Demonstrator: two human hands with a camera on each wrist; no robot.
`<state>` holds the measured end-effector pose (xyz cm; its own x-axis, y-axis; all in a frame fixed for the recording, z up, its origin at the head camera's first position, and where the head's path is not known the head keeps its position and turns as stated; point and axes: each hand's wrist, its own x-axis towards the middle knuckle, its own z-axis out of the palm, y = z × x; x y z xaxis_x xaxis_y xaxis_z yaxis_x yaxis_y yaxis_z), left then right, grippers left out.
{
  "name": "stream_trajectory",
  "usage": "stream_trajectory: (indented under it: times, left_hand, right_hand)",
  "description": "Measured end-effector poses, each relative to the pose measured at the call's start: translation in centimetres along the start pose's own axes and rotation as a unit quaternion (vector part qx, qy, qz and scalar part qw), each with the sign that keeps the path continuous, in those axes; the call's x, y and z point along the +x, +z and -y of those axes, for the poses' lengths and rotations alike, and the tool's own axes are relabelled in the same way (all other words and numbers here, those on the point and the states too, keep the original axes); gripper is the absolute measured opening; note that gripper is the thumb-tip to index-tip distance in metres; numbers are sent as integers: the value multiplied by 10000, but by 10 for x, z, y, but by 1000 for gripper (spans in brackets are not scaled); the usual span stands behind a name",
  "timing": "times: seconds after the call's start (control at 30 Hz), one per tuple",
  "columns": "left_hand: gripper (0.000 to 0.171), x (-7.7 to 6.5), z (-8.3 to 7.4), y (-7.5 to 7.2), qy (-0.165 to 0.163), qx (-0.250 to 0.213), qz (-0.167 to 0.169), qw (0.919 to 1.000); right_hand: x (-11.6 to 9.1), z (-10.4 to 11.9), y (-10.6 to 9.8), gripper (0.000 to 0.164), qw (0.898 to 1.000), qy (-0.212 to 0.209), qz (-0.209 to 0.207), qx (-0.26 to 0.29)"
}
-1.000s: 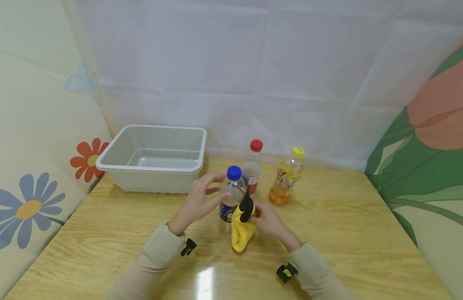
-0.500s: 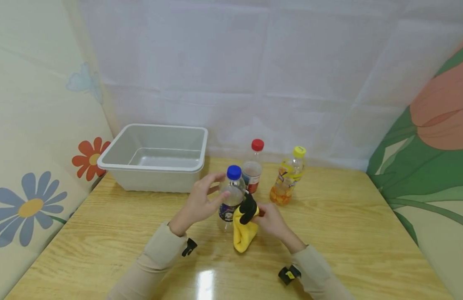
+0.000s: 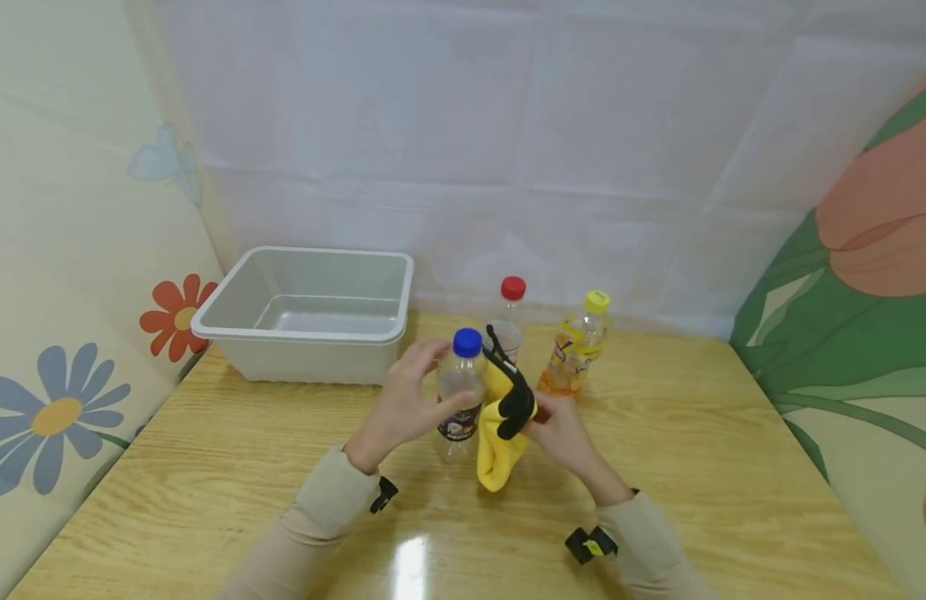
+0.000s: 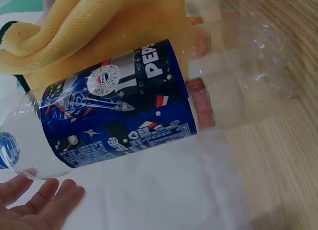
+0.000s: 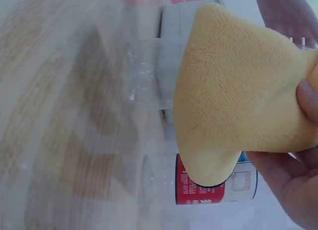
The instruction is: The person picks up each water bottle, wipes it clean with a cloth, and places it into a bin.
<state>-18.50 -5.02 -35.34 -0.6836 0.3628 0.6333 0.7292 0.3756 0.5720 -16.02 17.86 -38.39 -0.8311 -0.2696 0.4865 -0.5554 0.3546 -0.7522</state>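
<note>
A clear Pepsi bottle (image 3: 457, 383) with a blue cap and dark blue label stands upright on the table. My left hand (image 3: 402, 408) is beside its upper part, thumb before it and fingers behind. Its fingers (image 4: 54, 202) lie close to the bottle's shoulder in the left wrist view, fairly straight; whether they touch is unclear. My right hand (image 3: 563, 433) pinches a yellow cloth (image 3: 500, 458) with black edging, just right of the bottle. In the right wrist view the folded cloth (image 5: 233, 86) hides most of the Pepsi bottle.
Behind the cloth stands a red-capped bottle (image 3: 512, 312), partly covered. A yellow-capped bottle (image 3: 583, 346) with an orange pattern is to its right. A grey plastic basin (image 3: 312, 358) sits at the back left. A white sheet (image 3: 620, 167) hangs behind the table.
My right hand has shifted right with the cloth, which now spreads higher and partly covers the red-capped bottle. My left thumb has moved slightly right across the Pepsi bottle, which still stands in place.
</note>
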Motion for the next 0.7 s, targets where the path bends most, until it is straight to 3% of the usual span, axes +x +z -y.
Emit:
stream_trajectory:
  times: [0.13,0.27,0.5,0.7]
  left_hand:
    - [63,0,2,1,64,223,-94,9997]
    - [59,1,3,0,45,12,-79,10000]
    - [60,1,2,-2,-120,-388,77,9991]
    - [59,1,2,-3,-274,-828,119,9961]
  right_hand:
    - [2,3,-4,23,9998,-179,-110,17]
    - [3,7,-6,24,9995,-211,-215,29]
    - [4,12,-8,24,9992,99,-383,0]
    - [7,14,-9,26,9984,-157,-530,93]
